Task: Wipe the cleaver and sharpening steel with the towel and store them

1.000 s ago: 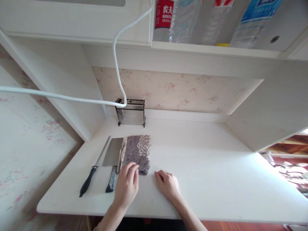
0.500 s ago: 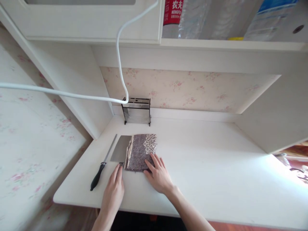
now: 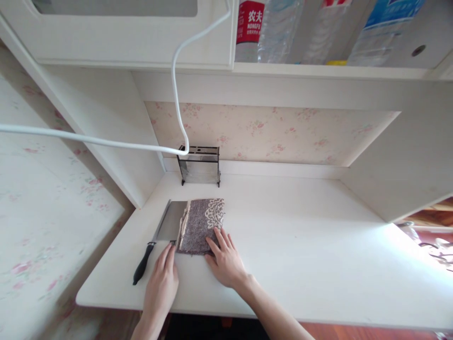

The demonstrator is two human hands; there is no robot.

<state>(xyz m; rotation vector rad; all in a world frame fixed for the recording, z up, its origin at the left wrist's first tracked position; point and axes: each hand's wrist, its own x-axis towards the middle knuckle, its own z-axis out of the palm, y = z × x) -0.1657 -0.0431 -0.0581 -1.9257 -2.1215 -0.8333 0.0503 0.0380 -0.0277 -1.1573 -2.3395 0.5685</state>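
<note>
A cleaver [image 3: 173, 219] lies flat on the white table, its blade pointing away from me and its right side covered by a folded grey-brown cloth [image 3: 195, 224] with a cream lace pattern. My left hand [image 3: 163, 278] is closed over the cleaver's handle, hiding most of it. Flat on the cloth's lower right part rests my right hand [image 3: 226, 260], fingers spread. Along the blade's left edge runs a sharpening steel [image 3: 142, 265] with a black handle; whether rod and blade touch I cannot tell.
A knife rack [image 3: 199, 171] of metal and black parts stands at the table's back left. Above, a white cable [image 3: 88, 139] crosses the view. Plastic bottles [image 3: 279, 30] fill the overhead shelf. Cabinet panels border the white table [image 3: 283, 245] on both sides.
The cleaver and the folded cloth have slid left together under my hands, closing the gap to the sharpening steel. The view has also shifted slightly.
</note>
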